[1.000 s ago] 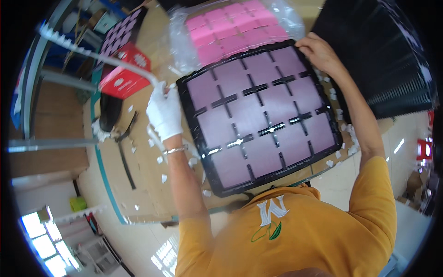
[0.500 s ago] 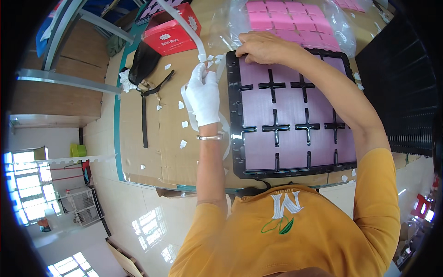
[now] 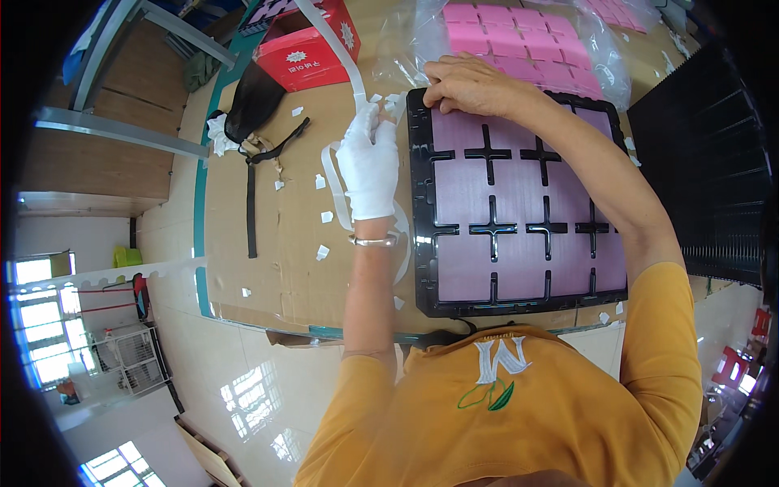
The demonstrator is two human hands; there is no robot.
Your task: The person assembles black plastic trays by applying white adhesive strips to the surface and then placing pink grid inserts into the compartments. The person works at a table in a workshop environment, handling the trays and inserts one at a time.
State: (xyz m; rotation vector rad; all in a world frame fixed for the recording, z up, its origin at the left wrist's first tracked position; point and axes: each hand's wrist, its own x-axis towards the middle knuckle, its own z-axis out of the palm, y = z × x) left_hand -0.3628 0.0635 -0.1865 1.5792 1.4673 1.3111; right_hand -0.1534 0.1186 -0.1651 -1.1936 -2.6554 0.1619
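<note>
My left hand [image 3: 368,166], in a white glove, is closed on a white strip [image 3: 347,69] like tape. One length of it runs up past a red box, and another loops down beside my wrist. In front of me lies a black plastic tray [image 3: 420,235] holding pinkish-purple sheet material [image 3: 462,264] divided by black cross-shaped ribs. My bare right hand [image 3: 466,85] reaches over to the tray's far left corner, fingers bent and pressed together there. Whatever sits between those fingertips is too small to make out.
A red box [image 3: 312,61] stands at the far left, near a black strap [image 3: 252,211]. Small white scraps [image 3: 323,253] dot the cardboard-covered table [image 3: 284,276]. Pink sheets [image 3: 519,40] in clear plastic lie beyond the tray. Black ribbed panels [image 3: 702,170] stand at the right.
The view has shifted slightly, moving the tray a little to the right in the picture. My left hand has edged toward the tray with the strip. My right hand stays at the corner.
</note>
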